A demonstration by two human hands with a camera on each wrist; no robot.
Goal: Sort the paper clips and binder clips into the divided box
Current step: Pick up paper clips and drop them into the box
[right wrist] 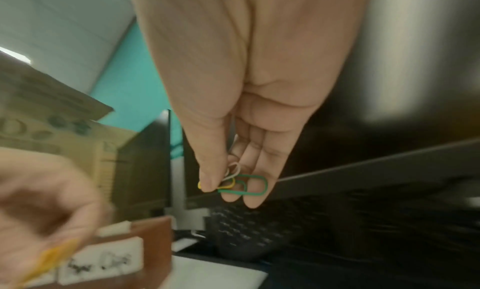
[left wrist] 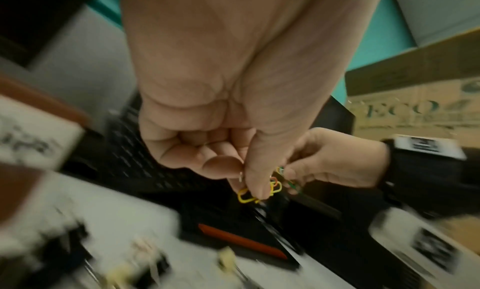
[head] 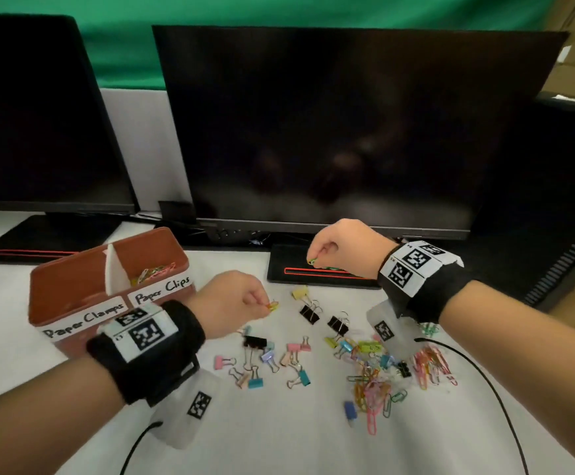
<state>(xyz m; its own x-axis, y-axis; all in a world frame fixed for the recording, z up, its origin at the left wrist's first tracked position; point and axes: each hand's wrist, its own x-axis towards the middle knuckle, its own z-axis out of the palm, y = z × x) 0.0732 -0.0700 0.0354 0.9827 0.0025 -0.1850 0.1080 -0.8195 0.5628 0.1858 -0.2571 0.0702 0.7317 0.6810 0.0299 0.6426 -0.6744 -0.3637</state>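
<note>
**Clips held above the counter**

While the divided box (head: 73, 289) at ten o'clock holds paper clips (head: 152, 270) in its right compartment, left hand (head: 231, 303) pinches yellow clips (head: 273, 306); right hand (head: 340, 246) pinches green clips (head: 313, 260).

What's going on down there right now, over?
Both hands pinching paper clips: left hand, right hand. Box has clips in one side only. Binder clips still on table. Nothing blocking.
</note>
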